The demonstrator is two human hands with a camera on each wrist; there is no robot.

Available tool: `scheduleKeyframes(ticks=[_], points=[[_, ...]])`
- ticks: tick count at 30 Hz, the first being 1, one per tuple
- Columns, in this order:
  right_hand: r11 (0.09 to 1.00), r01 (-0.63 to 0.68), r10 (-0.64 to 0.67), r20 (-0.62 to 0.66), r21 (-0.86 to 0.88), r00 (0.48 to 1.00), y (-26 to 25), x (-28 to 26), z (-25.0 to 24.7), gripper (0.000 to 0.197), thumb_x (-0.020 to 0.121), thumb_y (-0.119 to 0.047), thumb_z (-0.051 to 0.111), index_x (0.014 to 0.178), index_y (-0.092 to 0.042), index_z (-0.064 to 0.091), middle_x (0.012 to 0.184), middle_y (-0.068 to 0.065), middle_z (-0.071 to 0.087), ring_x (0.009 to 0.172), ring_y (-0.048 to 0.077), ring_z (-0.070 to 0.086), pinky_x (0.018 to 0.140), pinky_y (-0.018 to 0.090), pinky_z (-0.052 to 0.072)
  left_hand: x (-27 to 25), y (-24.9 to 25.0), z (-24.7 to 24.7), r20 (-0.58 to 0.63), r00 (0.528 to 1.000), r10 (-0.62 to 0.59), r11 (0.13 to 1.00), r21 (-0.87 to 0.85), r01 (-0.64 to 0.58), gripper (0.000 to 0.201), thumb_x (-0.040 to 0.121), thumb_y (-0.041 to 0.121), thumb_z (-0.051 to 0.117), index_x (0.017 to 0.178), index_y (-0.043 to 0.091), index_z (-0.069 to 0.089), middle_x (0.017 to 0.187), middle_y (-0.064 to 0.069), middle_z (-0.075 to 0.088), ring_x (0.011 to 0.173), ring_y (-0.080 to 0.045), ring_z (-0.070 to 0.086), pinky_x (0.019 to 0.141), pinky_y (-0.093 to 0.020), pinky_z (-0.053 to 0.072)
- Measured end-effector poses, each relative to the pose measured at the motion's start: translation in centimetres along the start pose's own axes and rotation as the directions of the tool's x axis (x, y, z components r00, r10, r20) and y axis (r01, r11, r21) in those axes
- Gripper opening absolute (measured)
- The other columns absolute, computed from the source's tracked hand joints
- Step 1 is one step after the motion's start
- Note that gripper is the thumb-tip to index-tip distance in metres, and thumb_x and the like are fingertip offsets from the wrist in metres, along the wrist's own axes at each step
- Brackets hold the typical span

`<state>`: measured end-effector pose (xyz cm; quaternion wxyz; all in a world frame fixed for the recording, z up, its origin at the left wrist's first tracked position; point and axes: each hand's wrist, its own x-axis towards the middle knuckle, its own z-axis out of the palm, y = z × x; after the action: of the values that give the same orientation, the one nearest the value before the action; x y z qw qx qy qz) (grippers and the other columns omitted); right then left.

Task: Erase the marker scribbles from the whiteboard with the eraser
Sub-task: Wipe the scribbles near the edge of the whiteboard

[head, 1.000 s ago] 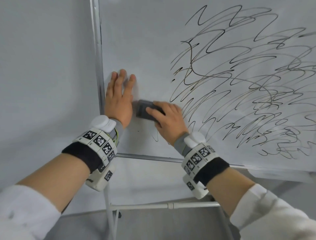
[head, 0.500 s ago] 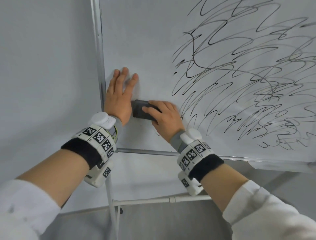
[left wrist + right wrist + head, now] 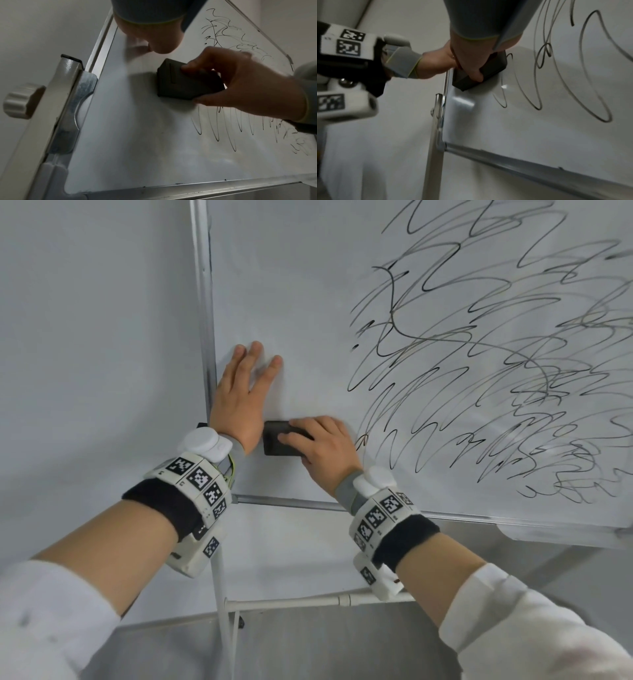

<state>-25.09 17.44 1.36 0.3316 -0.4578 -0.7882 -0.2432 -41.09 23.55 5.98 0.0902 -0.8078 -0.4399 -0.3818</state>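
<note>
- The right hand (image 3: pixel 320 445) is gripping a dark eraser (image 3: pixel 279 440), fingers curled over its top, pressing it against the whiteboard (image 3: pixel 308 302).
- The left hand (image 3: pixel 239 398) is lying flat, fingers straight, on the board at the eraser's 10 o'clock, beside the metal frame (image 3: pixel 202 302).
- Black marker scribbles (image 3: pixel 479 371) are spreading from the eraser's 3 o'clock up toward 1 o'clock.

No readable text anywhere; the wrist bands (image 3: pixel 200 479) carry only coded square markers
</note>
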Motion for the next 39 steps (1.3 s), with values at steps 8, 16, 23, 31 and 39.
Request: scheduleKeyframes(ticks=[8,16,23,31,39], points=[[0.995,0.098,-0.090,0.219,-0.024,0.971,1.3,-4.1,0.1,0.054,0.052,0.003,0.078,0.099,-0.023,0.069,0.102,0.003,0.065,0.088,0.029,0.059,0.079,0.035,0.043,0.1,0.3,0.0,-0.012,1.000,0.016,0.999,0.044,-0.016,0.059,0.085,-0.005,0.051,0.139,0.016,0.038,0.150,-0.017,0.026,0.139,-0.039,0.019,0.112,-0.043,0.022],[0.997,-0.047,0.045,-0.048,-0.062,0.998,4.6,-0.5,-4.2,0.050,0.059,0.004,0.074,0.103,-0.017,0.065,0.108,0.008,0.064,0.089,0.034,0.057,0.078,0.042,0.045,1.2,3.3,0.1,0.042,0.993,-0.113,0.983,0.152,0.105,0.054,0.089,0.042,0.049,0.137,0.036,0.027,0.146,-0.025,0.026,0.134,-0.049,0.019,0.099,-0.063,0.025],[0.994,0.057,-0.042,0.153,-0.093,0.987,4.0,-4.9,-2.8,0.053,0.054,0.004,0.079,0.100,-0.019,0.069,0.106,0.006,0.066,0.090,0.029,0.061,0.080,0.039,0.046,1.5,4.5,0.2,0.083,0.983,-0.166,0.972,0.184,0.149,0.058,0.094,0.043,0.042,0.144,0.041,0.013,0.151,-0.025,0.007,0.138,-0.047,0.001,0.108,-0.060,0.010],[0.996,0.063,-0.057,0.098,-0.058,0.994,3.5,-3.4,-1.9,0.049,0.057,0.005,0.075,0.100,-0.020,0.069,0.106,0.004,0.065,0.090,0.028,0.055,0.081,0.037,0.034,1.7,4.7,0.1,0.100,0.976,-0.191,0.971,0.167,0.173,0.056,0.093,0.042,0.044,0.143,0.041,0.019,0.151,-0.024,0.007,0.138,-0.046,0.000,0.110,-0.059,0.008],[0.985,0.165,-0.151,0.196,-0.058,0.969,4.3,-4.8,-2.2,0.047,0.060,0.002,0.075,0.101,-0.021,0.068,0.104,0.004,0.065,0.090,0.028,0.059,0.081,0.036,0.037,1.8,4.7,0.1,0.094,0.976,-0.194,0.969,0.176,0.175,0.055,0.094,0.041,0.044,0.143,0.040,0.019,0.151,-0.025,0.007,0.138,-0.046,0.000,0.110,-0.059,0.009]])
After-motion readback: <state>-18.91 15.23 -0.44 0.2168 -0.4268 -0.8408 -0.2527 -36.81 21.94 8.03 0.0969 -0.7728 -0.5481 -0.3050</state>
